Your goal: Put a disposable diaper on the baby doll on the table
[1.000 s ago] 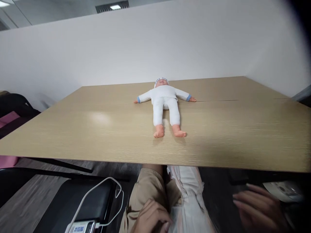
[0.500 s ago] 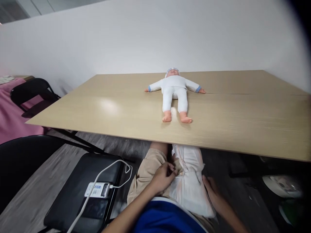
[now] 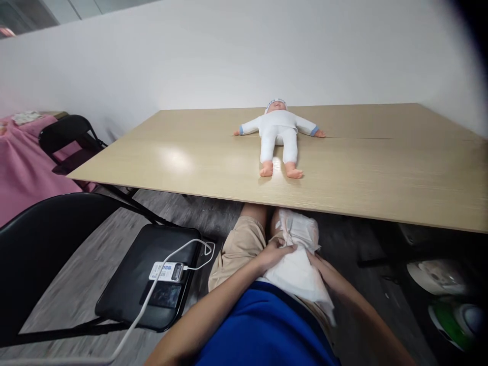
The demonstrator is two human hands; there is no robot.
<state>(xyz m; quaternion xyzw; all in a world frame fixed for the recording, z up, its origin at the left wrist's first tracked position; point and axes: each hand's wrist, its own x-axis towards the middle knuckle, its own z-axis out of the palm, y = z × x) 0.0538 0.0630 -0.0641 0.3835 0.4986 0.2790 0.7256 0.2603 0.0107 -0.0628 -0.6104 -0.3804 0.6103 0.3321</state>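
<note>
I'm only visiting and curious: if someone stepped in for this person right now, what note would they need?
Left hand: grip closed on the white diaper lying on the lap.
Right hand: at the diaper's right edge, mostly hidden beneath it; grip unclear.
Doll: on its back on the table, arms spread, in white clothes and cap.
Done: diaper in hand.
Left: diaper has not reached the doll.

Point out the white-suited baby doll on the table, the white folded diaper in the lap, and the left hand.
white-suited baby doll [image 3: 279,133], head view, on its torso.
white folded diaper [image 3: 295,259], head view, on its flat middle.
left hand [image 3: 275,252], head view, on its back, resting on the diaper.
</note>
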